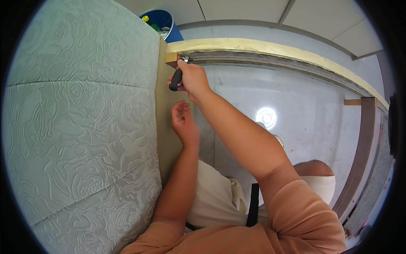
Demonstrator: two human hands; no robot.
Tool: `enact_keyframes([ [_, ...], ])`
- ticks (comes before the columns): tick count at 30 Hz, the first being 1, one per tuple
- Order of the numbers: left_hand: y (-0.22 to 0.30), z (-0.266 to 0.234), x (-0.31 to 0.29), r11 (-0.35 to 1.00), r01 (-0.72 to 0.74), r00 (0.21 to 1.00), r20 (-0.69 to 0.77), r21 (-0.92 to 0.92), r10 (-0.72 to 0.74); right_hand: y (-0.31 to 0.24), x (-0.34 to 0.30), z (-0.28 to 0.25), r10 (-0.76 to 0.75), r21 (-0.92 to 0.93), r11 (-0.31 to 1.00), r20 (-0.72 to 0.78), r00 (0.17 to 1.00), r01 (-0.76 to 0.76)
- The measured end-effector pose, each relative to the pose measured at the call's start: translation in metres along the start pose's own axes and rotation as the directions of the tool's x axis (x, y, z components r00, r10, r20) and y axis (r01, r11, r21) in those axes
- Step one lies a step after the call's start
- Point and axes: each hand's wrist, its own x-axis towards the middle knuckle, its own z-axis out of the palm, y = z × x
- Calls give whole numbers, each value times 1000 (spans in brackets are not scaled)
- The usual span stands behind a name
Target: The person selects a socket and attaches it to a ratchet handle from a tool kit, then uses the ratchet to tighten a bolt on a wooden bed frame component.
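Note:
My right hand (194, 78) is closed around a black-handled tool (175, 81) with a shiny metal head. The head points at the corner by a small wooden block (171, 58), where a long padded rail meets the upholstered piece. My hand hides part of the tool, so its exact kind does not show. Just below, my left hand (183, 120) hangs beside the beige side panel (169, 97), fingers loosely bent and holding nothing visible. The two hands are apart.
A pale green quilted mattress-like surface (84, 106) fills the left. The yellow-topped rail (270, 48) runs to a brown wooden post (359, 144) at right. Behind the corner stands a blue bin (172, 31) with things inside. Shiny pale floor tiles (304, 93) lie within the frame.

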Motion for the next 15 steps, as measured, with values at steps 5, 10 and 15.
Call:
enact_keyframes([
  [5,1,-1,1,1000,28,1000,-4,1,-28,-1,0,5,11,33,999,-48,999,-9],
  [10,4,2,0,999,43,999,-14,-1,-43,13,18,0,-122,-183,978,-100,987,103],
  [15,1,0,1,999,32,999,-16,2,-32,26,19,-7,-276,-450,868,-83,958,211],
])
